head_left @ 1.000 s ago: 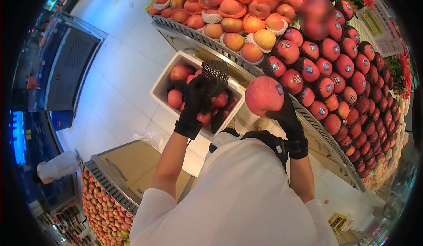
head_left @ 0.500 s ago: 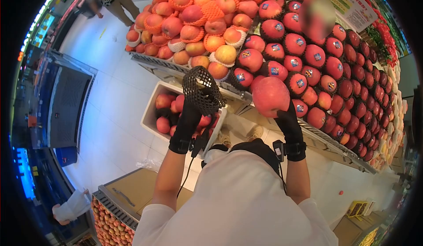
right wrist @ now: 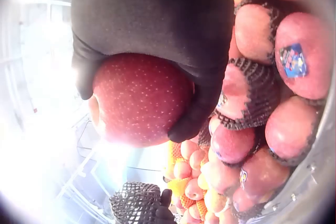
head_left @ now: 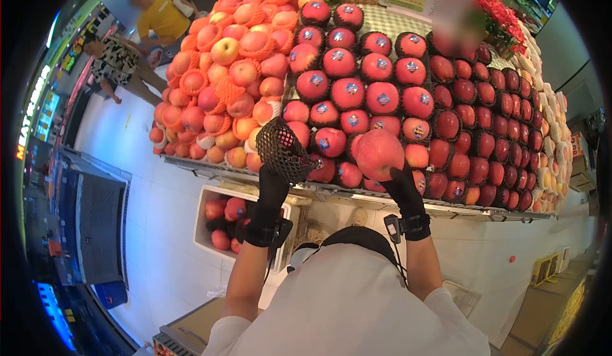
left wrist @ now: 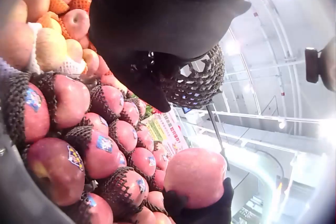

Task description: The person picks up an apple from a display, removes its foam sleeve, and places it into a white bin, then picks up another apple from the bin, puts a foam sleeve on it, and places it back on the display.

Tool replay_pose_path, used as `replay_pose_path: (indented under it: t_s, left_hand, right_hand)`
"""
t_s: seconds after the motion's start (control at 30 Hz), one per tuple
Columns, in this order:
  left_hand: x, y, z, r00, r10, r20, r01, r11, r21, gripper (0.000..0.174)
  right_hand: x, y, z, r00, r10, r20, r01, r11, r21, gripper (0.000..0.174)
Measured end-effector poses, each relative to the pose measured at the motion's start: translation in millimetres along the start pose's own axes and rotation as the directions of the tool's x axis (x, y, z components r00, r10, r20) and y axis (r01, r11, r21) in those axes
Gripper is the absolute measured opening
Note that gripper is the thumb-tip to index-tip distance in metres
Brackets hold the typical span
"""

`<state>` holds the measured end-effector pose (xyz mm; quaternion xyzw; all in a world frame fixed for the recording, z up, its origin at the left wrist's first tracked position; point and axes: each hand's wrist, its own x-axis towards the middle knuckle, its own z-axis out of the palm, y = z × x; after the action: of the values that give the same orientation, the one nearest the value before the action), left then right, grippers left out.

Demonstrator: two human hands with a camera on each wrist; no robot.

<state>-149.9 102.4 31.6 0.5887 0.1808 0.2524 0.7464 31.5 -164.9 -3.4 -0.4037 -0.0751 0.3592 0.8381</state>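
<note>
left hand gripped black foam net; right hand clutched bare red apple, prolly against dropping it; display stand's front edge nearby

Left-hand glove: cloth, matt | Right-hand glove: cloth, matt | Net sleeve: plastic-looking mesh, rough | Held apple: skin smooth, finely speckled, glossy | Apple sticker: smooth, printed | Box: foam-like, matt | Shirt: cloth, matt | Floor: tile, smooth, glossy | Display lining: cloth-like, checked, matt
</note>
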Motion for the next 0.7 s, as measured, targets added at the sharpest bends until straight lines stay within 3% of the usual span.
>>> replay_pose_path:
  t_s: [0.13, 0.2, 0.23, 0.3, 0.33, 0.37, 0.4, 0.47, 0.5, 0.6, 0.7]
  left_hand:
    - [33, -26, 19, 0.994, 0.026, 0.101, -0.05, 0.968, 0.245, 0.028]
    - [49, -46, 24, 0.991, 0.057, 0.125, -0.098, 0.93, 0.354, 0.03]
    - [51, -30, 43, 0.988, -0.026, 0.152, -0.025, 0.944, 0.328, 0.035]
    - [59, -27, 69, 0.983, 0.106, 0.151, -0.164, 0.878, 0.449, 0.037]
    - [60, -14, 87, 0.973, 0.171, 0.154, -0.226, 0.831, 0.508, 0.039]
    - [62, 3, 101, 0.938, 0.219, 0.269, -0.346, 0.521, 0.78, 0.048]
    - [66, 10, 113, 0.926, 0.239, 0.29, -0.372, 0.462, 0.805, 0.05]
    - [72, 15, 131, 0.903, 0.272, 0.332, -0.413, 0.339, 0.845, 0.054]
    - [77, 18, 142, 0.853, 0.357, 0.381, -0.481, 0.255, 0.839, 0.057]
    - [83, 37, 171, 0.895, 0.294, 0.335, -0.416, 0.282, 0.865, 0.055]
    - [107, 14, 174, 0.846, 0.341, 0.411, -0.518, 0.338, 0.786, 0.058]
  right_hand:
    - [7, -22, -32, 0.999, -0.05, 0.013, 0.051, 0.997, -0.06, 0.064]
    - [10, -28, -53, 0.999, 0.011, 0.051, -0.022, 0.974, 0.227, 0.067]
    - [15, -27, -68, 0.995, 0.046, 0.091, -0.075, 0.935, 0.345, 0.068]
    - [25, -28, -93, 0.98, 0.107, 0.167, -0.177, 0.851, 0.494, 0.073]
    - [27, -33, -98, 0.971, 0.137, 0.197, -0.223, 0.818, 0.531, 0.077]
    - [27, -39, -104, 0.952, 0.154, 0.264, -0.28, 0.789, 0.547, 0.083]
    - [26, -49, -105, 0.929, 0.167, 0.33, -0.335, 0.759, 0.558, 0.089]
    - [23, -71, -87, 0.983, -0.025, 0.18, -0.03, 0.955, 0.296, 0.075]
    - [24, -78, -80, 0.982, -0.139, 0.13, 0.122, 0.984, 0.132, 0.068]
    - [32, -90, -80, 0.982, -0.187, -0.009, 0.182, 0.967, -0.179, 0.071]
    - [33, -112, -58, 0.94, -0.342, -0.01, 0.304, 0.847, -0.436, 0.08]
